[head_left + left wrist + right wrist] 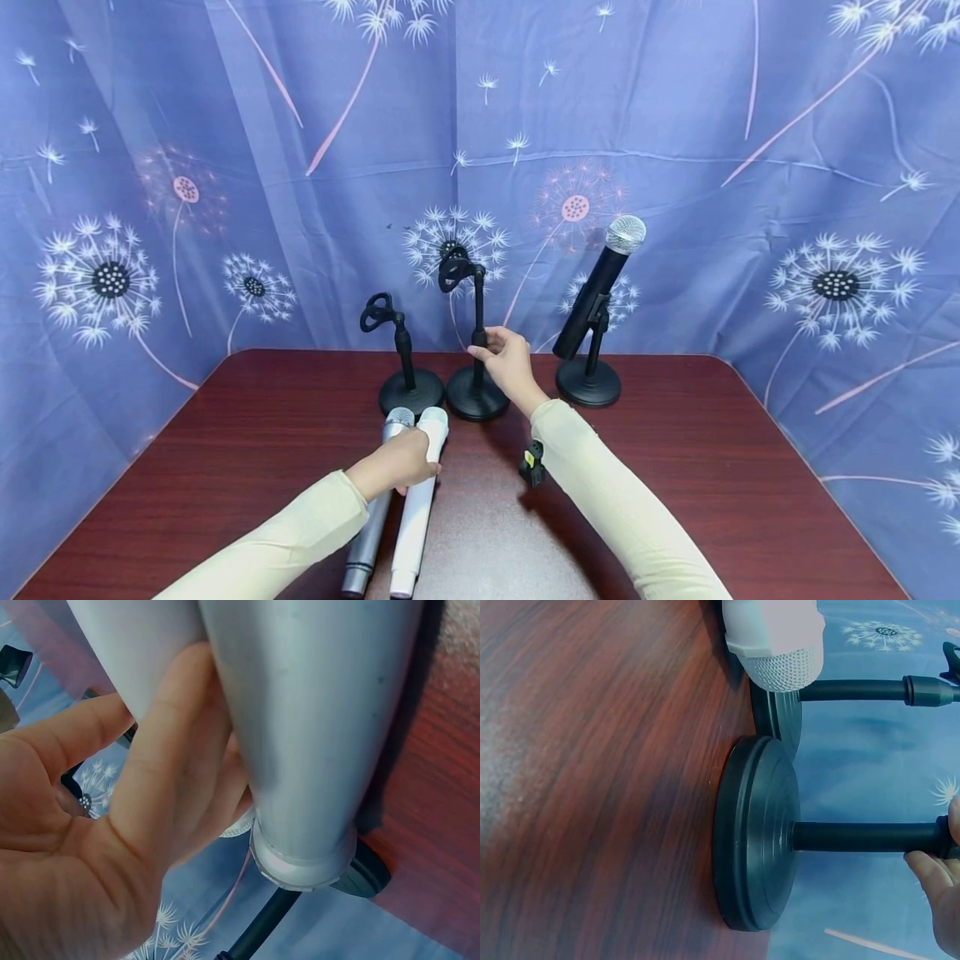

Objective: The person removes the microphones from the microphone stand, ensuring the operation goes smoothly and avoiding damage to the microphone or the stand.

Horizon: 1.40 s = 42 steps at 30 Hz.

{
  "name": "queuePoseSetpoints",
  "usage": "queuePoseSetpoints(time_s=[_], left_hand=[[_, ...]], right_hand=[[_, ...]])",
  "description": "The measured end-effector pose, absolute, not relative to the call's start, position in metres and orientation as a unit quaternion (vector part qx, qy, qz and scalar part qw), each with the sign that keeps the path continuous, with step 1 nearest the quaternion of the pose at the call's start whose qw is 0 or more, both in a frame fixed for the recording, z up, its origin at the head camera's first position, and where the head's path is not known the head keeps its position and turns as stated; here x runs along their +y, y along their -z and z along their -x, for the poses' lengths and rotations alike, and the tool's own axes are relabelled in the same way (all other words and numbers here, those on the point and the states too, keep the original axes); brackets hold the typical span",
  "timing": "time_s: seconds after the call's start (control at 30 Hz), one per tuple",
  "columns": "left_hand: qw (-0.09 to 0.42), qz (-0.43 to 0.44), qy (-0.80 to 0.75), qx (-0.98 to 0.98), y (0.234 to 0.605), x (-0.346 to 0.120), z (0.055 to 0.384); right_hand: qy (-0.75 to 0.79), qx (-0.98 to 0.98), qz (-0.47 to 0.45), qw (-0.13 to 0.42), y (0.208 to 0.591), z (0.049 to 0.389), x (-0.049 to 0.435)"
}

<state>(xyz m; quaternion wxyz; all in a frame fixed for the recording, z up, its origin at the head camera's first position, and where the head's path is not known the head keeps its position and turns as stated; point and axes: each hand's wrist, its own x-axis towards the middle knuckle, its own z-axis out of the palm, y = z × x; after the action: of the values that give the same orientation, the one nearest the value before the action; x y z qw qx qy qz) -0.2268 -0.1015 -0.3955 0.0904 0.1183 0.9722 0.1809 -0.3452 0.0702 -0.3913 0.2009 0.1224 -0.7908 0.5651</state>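
In the head view my left hand (397, 462) grips the white microphone (413, 529), which lies on the table. Beside it lies a grey microphone (366, 542). The left wrist view has my fingers (176, 727) reaching between the white microphone (139, 637) and the grey one (307, 712), thumb on the white one's far side. My right hand (512, 362) pinches the pole of the middle black microphone stand (479, 304), whose clip at the top holds nothing. Its round base (757, 840) stands on the table in the right wrist view.
A shorter black stand (406, 354) with a vacant clip is on the left. On the right, another stand (589, 383) holds a black microphone (596, 292) at a tilt. A small black clip-like piece (532, 463) is by my right sleeve. A blue dandelion-print curtain (360, 208) hangs behind the table (675, 433).
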Motion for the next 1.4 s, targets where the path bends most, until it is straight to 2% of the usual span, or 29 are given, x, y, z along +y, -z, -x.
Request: queuePoseSetpoints(time_s=[0.47,1.0,1.23,1.4], left_hand=[[0.095,-0.131,-0.158,0.974,0.386,-0.103,0.227],[0.069,-0.161,-0.142,0.974,0.366,-0.102,0.233],[0.016,-0.144,-0.211,0.967,0.346,-0.100,0.246],[-0.059,-0.163,-0.306,0.936,0.315,-0.101,0.256]], right_hand=[[-0.571,-0.789,-0.116,0.195,0.394,0.348,0.068],[-0.561,-0.796,-0.113,0.198,0.395,0.347,0.067],[-0.565,-0.793,-0.115,0.198,0.396,0.348,0.066],[-0.579,-0.784,-0.108,0.199,0.399,0.349,0.067]])
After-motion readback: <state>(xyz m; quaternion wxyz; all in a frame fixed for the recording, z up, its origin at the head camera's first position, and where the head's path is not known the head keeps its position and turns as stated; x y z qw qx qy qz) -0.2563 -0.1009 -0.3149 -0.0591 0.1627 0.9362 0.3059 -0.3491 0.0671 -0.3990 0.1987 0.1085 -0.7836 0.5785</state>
